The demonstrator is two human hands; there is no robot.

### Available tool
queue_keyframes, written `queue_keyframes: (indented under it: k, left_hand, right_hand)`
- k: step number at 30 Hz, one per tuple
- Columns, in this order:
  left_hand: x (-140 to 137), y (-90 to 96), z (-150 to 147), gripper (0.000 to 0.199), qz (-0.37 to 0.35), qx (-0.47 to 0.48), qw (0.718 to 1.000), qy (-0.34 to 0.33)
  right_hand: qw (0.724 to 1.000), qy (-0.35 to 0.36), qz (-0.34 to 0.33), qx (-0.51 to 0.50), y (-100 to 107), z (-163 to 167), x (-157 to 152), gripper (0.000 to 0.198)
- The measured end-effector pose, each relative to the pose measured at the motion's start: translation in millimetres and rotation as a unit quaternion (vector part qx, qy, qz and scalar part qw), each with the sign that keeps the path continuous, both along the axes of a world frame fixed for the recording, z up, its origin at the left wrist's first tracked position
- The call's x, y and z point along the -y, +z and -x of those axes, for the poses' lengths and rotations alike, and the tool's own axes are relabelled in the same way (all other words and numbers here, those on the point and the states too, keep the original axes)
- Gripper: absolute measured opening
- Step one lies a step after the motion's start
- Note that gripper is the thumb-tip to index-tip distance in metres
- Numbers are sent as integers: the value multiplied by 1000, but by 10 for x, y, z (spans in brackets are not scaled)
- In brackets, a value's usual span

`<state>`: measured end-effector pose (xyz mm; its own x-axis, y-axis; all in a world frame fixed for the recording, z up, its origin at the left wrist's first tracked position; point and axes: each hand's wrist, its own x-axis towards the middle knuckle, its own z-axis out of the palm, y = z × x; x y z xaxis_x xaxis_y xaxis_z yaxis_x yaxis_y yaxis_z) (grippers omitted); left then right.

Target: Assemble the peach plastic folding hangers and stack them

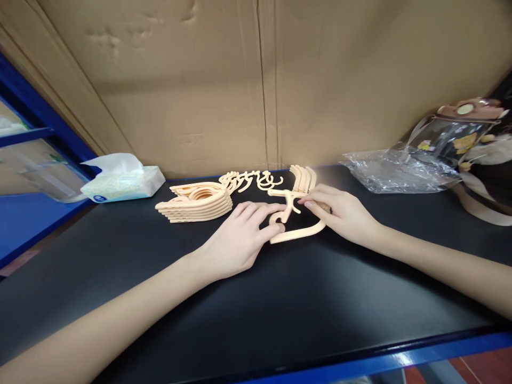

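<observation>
Head view: both hands [238, 237] [348, 213], nearly closed, pinch cream hanger parts [300, 233] near stacked pieces [202, 210].

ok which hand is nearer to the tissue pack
Left. The left hand is to the right of the tissue pack, with the stacked hanger pieces between them; the right hand is farther right, beyond the left hand.

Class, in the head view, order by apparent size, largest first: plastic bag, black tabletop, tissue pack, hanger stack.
1. Black tabletop
2. Plastic bag
3. Tissue pack and hanger stack: too alike to rank.
</observation>
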<state>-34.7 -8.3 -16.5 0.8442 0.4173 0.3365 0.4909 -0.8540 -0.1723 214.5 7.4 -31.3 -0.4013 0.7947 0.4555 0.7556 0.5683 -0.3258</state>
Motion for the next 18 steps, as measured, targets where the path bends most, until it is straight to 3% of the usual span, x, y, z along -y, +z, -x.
queue_keyframes:
  k: [7,13,18]
  left_hand:
    - [-25,-46,22,39,43,21,999,26]
    - [2,-4,9,26,91,41,995,-18]
    - [11,-7,-13,16,86,47,995,4]
  right_hand:
    - [1000,-25,5,10,0,-3,-8,24]
    - [1000,-23,5,20,-21,-5,-9,25]
    - [999,-17,-1,31,-32,-1,-3,24]
